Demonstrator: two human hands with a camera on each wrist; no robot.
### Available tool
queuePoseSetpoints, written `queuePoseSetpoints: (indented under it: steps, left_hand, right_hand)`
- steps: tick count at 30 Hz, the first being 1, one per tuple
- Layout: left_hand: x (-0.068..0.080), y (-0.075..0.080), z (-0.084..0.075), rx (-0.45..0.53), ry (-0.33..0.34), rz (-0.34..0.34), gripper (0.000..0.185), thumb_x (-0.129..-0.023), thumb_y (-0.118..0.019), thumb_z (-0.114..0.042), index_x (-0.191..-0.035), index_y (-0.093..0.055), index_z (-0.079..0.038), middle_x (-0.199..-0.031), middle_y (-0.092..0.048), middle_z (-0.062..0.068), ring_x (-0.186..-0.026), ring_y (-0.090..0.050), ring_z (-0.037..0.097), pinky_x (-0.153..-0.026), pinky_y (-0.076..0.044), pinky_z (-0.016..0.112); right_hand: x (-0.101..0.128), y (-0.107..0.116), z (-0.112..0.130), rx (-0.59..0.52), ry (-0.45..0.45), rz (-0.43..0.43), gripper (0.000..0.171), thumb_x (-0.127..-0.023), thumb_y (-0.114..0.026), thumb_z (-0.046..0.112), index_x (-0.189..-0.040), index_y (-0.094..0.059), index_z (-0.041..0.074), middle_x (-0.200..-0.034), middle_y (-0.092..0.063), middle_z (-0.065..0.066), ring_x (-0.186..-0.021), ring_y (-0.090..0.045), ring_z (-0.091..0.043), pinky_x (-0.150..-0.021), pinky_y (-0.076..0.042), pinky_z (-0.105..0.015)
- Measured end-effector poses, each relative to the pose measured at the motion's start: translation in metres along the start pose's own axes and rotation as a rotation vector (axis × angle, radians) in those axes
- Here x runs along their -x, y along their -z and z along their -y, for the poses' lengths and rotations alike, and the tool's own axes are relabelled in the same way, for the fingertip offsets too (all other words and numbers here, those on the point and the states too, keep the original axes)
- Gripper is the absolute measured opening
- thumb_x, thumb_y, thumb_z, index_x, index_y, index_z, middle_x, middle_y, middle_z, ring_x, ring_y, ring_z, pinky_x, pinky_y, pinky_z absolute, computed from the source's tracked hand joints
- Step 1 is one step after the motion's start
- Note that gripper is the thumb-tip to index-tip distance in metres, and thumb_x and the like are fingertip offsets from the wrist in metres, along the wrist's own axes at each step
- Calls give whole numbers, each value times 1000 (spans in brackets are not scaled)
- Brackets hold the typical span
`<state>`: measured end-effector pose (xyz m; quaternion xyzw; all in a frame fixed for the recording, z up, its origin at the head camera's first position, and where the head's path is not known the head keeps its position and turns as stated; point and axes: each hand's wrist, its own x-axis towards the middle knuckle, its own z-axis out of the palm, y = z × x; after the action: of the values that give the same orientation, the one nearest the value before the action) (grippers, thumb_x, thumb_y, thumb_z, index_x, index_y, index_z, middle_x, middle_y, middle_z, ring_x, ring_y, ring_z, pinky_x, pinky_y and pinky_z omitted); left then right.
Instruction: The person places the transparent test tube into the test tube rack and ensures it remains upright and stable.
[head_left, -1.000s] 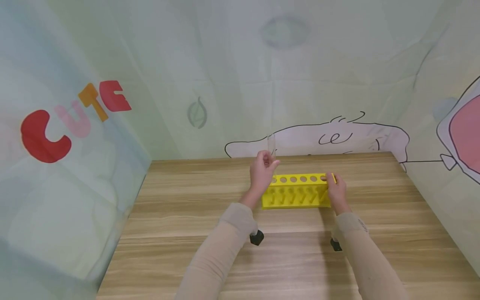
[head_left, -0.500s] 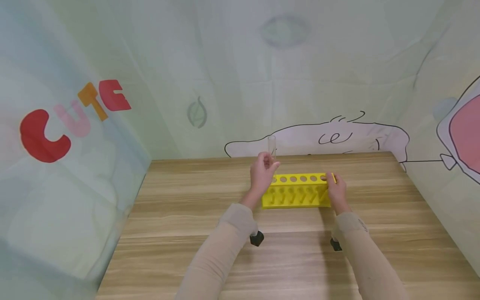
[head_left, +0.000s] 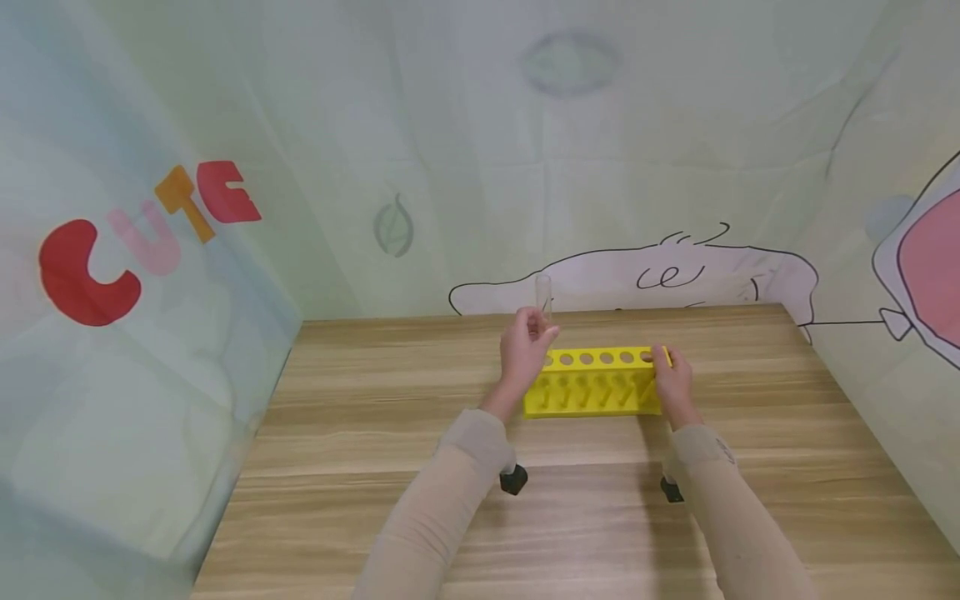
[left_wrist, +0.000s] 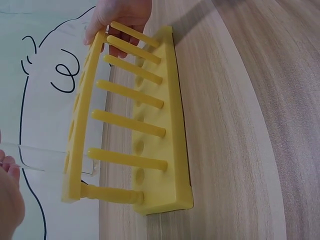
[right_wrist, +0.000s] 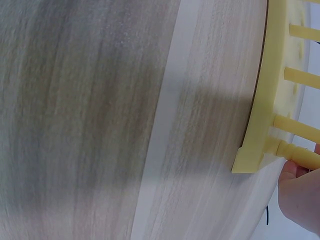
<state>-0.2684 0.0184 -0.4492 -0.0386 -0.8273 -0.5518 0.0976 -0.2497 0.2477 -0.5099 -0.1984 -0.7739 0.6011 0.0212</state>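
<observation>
A yellow test tube rack (head_left: 592, 412) with a row of holes and several upright pegs stands on the table. My left hand (head_left: 522, 348) pinches a clear test tube (head_left: 543, 297), held upright over the rack's left end. In the left wrist view, the tube (left_wrist: 42, 159) reaches past the rack's top plate at the end hole, its lower tip just below that plate. My right hand (head_left: 675, 385) grips the rack's right end. The right wrist view shows the fingers (right_wrist: 289, 172) at the end post, partly cut off by the frame.
The wood-grain table (head_left: 360, 433) extends around the rack on every side. A printed cloth (head_left: 337, 150) with cartoon figures and letters hangs behind and along both sides. A small black device (head_left: 513, 477) sits under the left wrist.
My left hand and the test tube have sunk slightly toward the rack. The rack and my right hand have stayed in place.
</observation>
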Motion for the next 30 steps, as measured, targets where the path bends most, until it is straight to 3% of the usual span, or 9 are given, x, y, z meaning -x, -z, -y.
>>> queuePoseSetpoints:
  steps: [19,30]
  left_hand:
    - [1,-3,6,4,0,-5,27,-78,-66,-17,-99,-50,-9,-92,-60,3,-86,-58,14,-76,-50,19]
    - [3,-3,7,-5,10,-1,28,-79,-65,-23,-99,-50,-11,-91,-59,2,-88,-57,13,-77,-50,18]
  right_hand:
    - [1,0,0,-10,3,2,52,-93,-30,44,-123,-40,3,-124,-42,-14,-116,-33,-24,-102,-27,-36]
    - [0,0,-1,-11,2,5,54,-93,-30,45,-124,-40,3,-125,-43,-14,-117,-33,-24,-103,-27,-37]
